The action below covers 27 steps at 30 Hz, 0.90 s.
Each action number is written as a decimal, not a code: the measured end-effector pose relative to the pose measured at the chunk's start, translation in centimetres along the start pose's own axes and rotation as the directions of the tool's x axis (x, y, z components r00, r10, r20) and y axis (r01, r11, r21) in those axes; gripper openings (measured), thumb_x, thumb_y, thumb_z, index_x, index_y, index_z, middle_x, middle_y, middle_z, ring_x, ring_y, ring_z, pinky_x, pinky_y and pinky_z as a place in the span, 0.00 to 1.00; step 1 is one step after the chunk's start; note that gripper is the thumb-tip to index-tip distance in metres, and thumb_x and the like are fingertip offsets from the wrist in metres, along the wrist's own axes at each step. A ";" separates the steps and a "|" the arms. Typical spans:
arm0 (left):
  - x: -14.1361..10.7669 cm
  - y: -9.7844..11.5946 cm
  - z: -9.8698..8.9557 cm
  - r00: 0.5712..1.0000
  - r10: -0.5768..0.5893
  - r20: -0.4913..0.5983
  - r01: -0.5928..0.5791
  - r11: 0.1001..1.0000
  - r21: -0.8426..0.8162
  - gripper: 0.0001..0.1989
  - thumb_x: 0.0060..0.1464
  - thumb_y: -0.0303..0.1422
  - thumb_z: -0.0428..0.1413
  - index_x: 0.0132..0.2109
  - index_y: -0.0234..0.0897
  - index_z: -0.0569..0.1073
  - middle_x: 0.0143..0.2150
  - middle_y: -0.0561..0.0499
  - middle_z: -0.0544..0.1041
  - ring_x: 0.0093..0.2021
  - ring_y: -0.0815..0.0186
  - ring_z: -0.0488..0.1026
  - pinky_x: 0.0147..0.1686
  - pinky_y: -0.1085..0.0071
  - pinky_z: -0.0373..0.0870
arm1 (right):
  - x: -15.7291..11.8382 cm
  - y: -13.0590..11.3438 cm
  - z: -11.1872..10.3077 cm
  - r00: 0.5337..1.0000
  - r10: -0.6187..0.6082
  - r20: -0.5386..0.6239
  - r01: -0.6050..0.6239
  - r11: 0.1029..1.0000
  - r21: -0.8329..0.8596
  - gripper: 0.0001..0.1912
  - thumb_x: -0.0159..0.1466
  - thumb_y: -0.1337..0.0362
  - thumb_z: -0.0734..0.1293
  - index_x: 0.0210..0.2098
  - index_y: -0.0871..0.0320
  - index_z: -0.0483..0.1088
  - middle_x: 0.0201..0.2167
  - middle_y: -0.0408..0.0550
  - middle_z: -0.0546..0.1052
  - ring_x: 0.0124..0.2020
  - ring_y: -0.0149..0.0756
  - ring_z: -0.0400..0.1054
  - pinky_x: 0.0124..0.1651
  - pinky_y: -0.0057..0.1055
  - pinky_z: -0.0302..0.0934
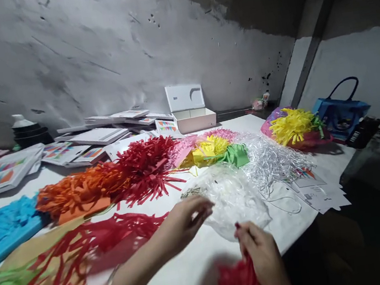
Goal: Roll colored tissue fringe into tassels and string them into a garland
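My right hand (pixel 261 251) pinches the top of a red paper tassel (pixel 236 284), whose cut strips hang down at the table's front edge. My left hand (pixel 194 214) is over the near left edge of a clear plastic bag (pixel 231 193) with whitish contents. Its fingers are loosely curled, with a gap by the thumb, and nothing shows in them. I cannot tell whether it touches the bag. More red paper strips (pixel 117 232) lie under and beyond my left forearm.
Orange tassels (pixel 76 190), dark red tassels (pixel 146 161), blue tassels (pixel 5 225) and yellow tassels (pixel 210 149) line the table (pixel 174 278). White strings (pixel 271 159) lie right of the bag. Flat boxes (pixel 99 136) and an open white box (pixel 194 120) stand behind. A blue bag (pixel 340 110) is at right.
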<state>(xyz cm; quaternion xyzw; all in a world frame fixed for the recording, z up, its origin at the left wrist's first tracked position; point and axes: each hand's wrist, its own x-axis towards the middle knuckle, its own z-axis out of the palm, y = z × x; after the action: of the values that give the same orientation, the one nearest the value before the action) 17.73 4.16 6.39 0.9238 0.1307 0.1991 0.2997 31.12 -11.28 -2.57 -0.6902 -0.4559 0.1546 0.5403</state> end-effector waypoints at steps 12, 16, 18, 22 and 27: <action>9.5 -9.5 4.8 0.964 -0.088 0.252 0.018 0.963 0.268 0.10 0.55 0.23 0.55 0.33 0.35 0.81 0.35 0.45 0.80 0.34 0.61 0.75 0.37 0.70 0.66 | 8.1 4.7 -0.2 0.983 0.130 0.130 -0.028 0.804 -0.594 0.13 0.69 0.71 0.60 0.31 0.57 0.71 0.29 0.50 0.79 0.30 0.38 0.72 0.29 0.30 0.47; 11.3 -9.3 6.8 0.969 -0.120 0.215 0.066 0.968 0.240 0.08 0.53 0.23 0.55 0.34 0.34 0.80 0.37 0.42 0.79 0.36 0.58 0.74 0.38 0.68 0.66 | 7.9 4.4 -0.2 0.977 0.151 0.150 -0.026 0.783 -0.622 0.13 0.70 0.72 0.59 0.32 0.57 0.71 0.31 0.51 0.79 0.32 0.41 0.73 0.30 0.31 0.48; 11.7 -9.3 7.8 0.968 -0.134 0.214 0.091 0.975 0.202 0.08 0.50 0.22 0.55 0.31 0.33 0.78 0.34 0.42 0.78 0.35 0.57 0.74 0.37 0.67 0.65 | 7.9 4.4 -0.4 0.975 0.152 0.160 -0.021 0.784 -0.620 0.14 0.70 0.72 0.58 0.32 0.57 0.71 0.31 0.50 0.79 0.33 0.41 0.74 0.31 0.31 0.49; 11.8 -9.7 8.0 0.969 -0.165 0.186 0.159 0.986 0.047 0.05 0.48 0.23 0.56 0.29 0.35 0.76 0.31 0.46 0.77 0.34 0.59 0.71 0.38 0.67 0.63 | 7.8 4.7 -0.7 0.974 0.141 0.177 -0.007 0.800 -0.600 0.14 0.71 0.72 0.58 0.32 0.56 0.70 0.31 0.48 0.79 0.34 0.39 0.74 0.32 0.30 0.50; 11.3 -8.9 6.6 0.950 -0.268 0.162 0.306 0.903 -0.301 0.04 0.49 0.31 0.59 0.30 0.34 0.74 0.26 0.52 0.72 0.28 0.65 0.67 0.30 0.70 0.62 | 7.7 4.9 -0.9 0.976 0.116 0.183 0.013 0.812 -0.583 0.13 0.70 0.71 0.58 0.32 0.56 0.71 0.31 0.48 0.79 0.34 0.39 0.73 0.32 0.30 0.50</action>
<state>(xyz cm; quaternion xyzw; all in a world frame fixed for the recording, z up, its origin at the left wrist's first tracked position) 29.57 11.90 -0.59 0.8430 0.2134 0.1173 0.4796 38.11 -5.67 -4.42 -0.8140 -0.5167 0.0949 0.2480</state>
